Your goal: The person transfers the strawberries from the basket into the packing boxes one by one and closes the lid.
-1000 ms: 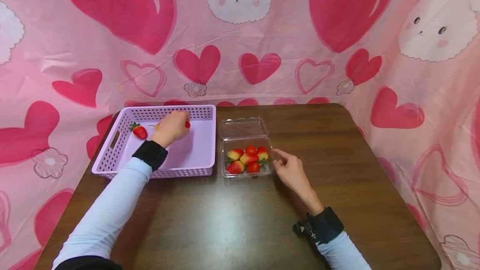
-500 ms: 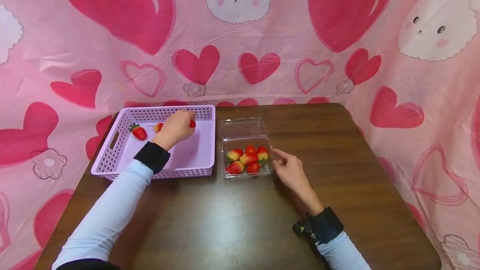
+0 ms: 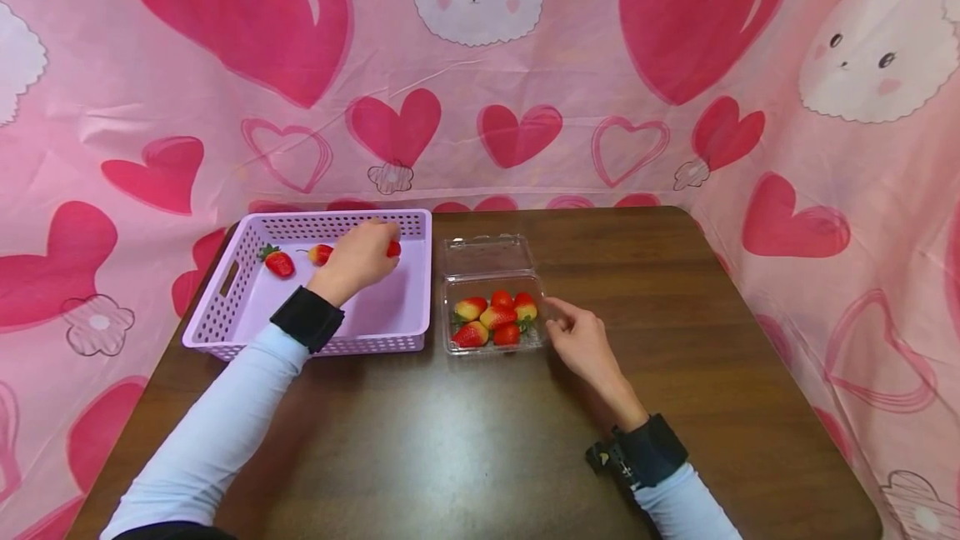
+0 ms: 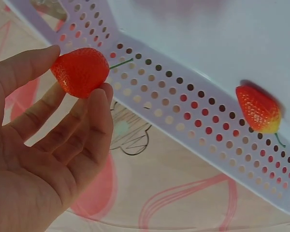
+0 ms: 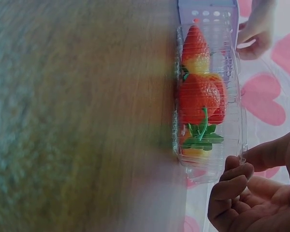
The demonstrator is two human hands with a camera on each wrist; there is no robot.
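My left hand (image 3: pixel 358 257) is over the purple basket (image 3: pixel 386 302). Between thumb and fingertips it pinches a red strawberry (image 4: pixel 82 72), raised above the basket floor, its thin green stem sticking out. Two more strawberries lie in the basket: one with green leaves (image 3: pixel 279 264) and a red-yellow one (image 3: pixel 321 254). Right of the basket, a clear plastic clamshell box (image 3: pixel 487 257) stands with its lid folded back. Several strawberries (image 3: pixel 497 317) fill its lower half. My right hand (image 3: pixel 585 347) pinches the box's right rim between thumb and curled index finger, as the right wrist view shows.
Everything stands on a brown wooden table (image 3: pixel 450 440). A pink cloth (image 3: pixel 465 165) with hearts and rabbits hangs close behind the table and along its sides. The basket's perforated wall (image 3: pixel 405 227) rises between my left hand and the clamshell box.
My left hand has shifted slightly to the right inside the basket, carrying the strawberry. The red-yellow strawberry behind it has come more into view. My right hand and the box have stayed put.
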